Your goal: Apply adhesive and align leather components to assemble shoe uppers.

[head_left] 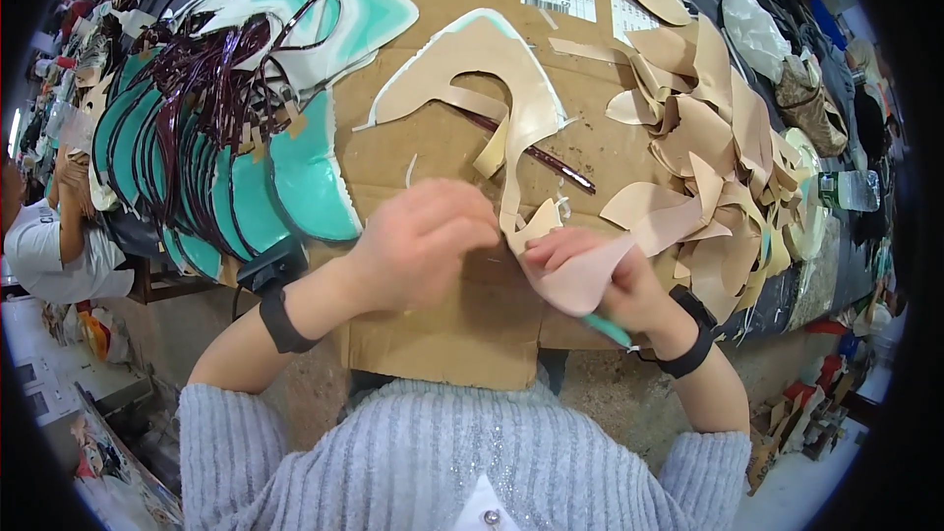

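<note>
A beige leather shoe-upper piece [472,54], arched with a white and teal edge, lies on the cardboard [383,152] in front of me. One of its legs runs down between my hands. My right hand [634,295] is closed on a pale pinkish flap [587,275] at the lower end, its fingertips on the leather. A narrow teal strip [605,329] sticks out below that hand. My left hand [428,241], slightly blurred, has curled fingers pressed together beside the leg's edge; what they pinch is hidden. A glossy dark red strip [560,169] lies partly under the leather.
Left, teal pieces [313,172] overlap under tangled dark red strips [231,88]. White-and-teal pieces [369,15] lie behind them. Loose beige leather pieces [693,138] are heaped on the right, near a plastic bottle [855,191] and white crumpled plastic [754,25]. Another person [59,241] is at far left.
</note>
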### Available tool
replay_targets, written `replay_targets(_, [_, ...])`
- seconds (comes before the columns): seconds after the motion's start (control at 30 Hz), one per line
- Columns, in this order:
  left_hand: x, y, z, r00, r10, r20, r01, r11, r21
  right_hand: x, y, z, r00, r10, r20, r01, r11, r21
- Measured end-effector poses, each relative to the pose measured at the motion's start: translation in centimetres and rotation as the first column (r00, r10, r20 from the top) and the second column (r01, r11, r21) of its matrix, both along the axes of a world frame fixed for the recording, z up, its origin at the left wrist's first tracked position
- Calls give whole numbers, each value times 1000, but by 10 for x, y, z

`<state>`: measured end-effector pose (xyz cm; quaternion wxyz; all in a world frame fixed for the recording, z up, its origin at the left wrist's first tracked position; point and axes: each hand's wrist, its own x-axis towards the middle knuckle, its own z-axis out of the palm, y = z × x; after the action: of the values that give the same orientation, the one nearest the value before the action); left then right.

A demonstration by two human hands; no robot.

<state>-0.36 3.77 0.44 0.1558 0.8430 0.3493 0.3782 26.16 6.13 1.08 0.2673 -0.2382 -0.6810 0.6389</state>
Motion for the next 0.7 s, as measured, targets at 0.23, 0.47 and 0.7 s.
replay_targets(0.23, [31,-23,7,997,-59,-55,66,990,128,1,5,-1,997,-64,-48,47,951,-304])
replay_targets(0.47, [39,-32,-4,991,79,105,-72,996,-61,3,4,-12,992,-99,83,121,936,-331])
replay_targets(0.7, [28,-32,-21,999,-40,10,41,997,-66,-2,31,4,920,-393,15,378,874,-305])
